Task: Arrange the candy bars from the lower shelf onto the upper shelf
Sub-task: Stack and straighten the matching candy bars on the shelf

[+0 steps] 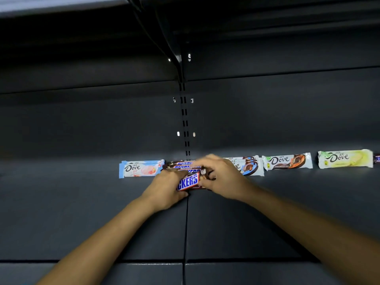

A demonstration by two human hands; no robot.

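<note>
Placing step in hand: Snickers bar [188,180] being set onto the shelf [82,202].
Left hand [164,189] and right hand [222,177] each held a grip on it; next, squaring it against the Snickers stack [181,164].

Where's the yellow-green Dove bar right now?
In the head view, the yellow-green Dove bar lies on the dark shelf at the far right, against the back wall, just right of the Dove bar with brown and orange.

Bare shelf [82,212] before candy row [287,161]
</note>
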